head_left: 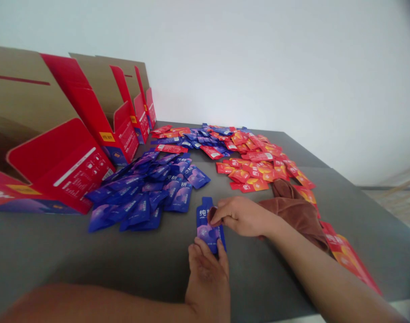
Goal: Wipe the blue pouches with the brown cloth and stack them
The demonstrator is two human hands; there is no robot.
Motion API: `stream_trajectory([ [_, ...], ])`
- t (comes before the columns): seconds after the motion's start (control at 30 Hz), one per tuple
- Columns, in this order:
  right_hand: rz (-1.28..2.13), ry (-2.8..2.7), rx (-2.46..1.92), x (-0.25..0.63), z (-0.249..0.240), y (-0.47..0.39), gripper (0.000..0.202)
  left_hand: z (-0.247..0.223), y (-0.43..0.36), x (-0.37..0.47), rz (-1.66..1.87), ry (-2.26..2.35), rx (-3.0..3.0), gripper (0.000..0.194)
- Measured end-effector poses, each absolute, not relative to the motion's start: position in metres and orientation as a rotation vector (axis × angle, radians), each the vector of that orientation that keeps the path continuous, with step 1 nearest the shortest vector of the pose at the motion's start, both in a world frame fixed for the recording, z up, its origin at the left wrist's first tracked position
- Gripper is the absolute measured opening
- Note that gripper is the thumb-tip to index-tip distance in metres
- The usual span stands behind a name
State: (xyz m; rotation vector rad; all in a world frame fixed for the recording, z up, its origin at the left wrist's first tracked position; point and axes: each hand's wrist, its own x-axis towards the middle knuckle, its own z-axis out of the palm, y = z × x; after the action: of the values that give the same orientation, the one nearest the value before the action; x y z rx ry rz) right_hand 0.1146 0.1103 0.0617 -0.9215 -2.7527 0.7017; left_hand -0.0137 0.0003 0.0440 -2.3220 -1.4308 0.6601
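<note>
A blue sachet (205, 231) with white characters lies on the grey table (178, 264) in front of me. My left hand (207, 273) has its fingertips on the sachet's lower end, thumb at the right edge and fingers at the lower left. Over the sachet's upper right, my right hand (240, 216) pinches a corner of a brown cloth (294, 207) and presses it on the sachet's face. The rest of that cloth trails to the right beneath my forearm. Left of the sachet is a pile of blue sachets (141, 193).
Open red boxes (67, 166) stand in a row along the left. Red and orange sachets (259, 170) spread across the back and right, mixed with blue ones at the back. A larger red pack (348, 255) lies at the right edge. A white wall (242, 58) rises behind.
</note>
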Motion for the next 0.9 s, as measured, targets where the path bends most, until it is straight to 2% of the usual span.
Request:
stream_trajectory([
  [0.13,0.845,-2.770,-0.809,0.1118,0.0637,0.1073,0.035,0.0436,-0.0001,-0.0138,0.690,-1.420,-2.327,0.050],
  [0.37,0.638,-2.660,-1.106,0.1153,0.0586,0.1152,0.030,0.0400,-0.0003,-0.0147,0.649,-1.425,-2.294,0.049],
  [0.6,0.968,-2.758,-0.815,0.1113,0.0574,0.1075,0.032,0.0393,-0.0005,-0.0139,0.624,-1.446,-2.329,0.047],
  [0.8,0.664,-2.672,-1.080,0.1104,0.0581,0.1107,0.031,0.0407,-0.0002,-0.0139,0.607,-1.479,-2.333,0.049],
  [0.9,0.700,-2.695,-0.994,0.1087,0.0621,0.1084,0.037,0.0384,-0.0008,-0.0142,0.564,-1.483,-2.336,0.048],
])
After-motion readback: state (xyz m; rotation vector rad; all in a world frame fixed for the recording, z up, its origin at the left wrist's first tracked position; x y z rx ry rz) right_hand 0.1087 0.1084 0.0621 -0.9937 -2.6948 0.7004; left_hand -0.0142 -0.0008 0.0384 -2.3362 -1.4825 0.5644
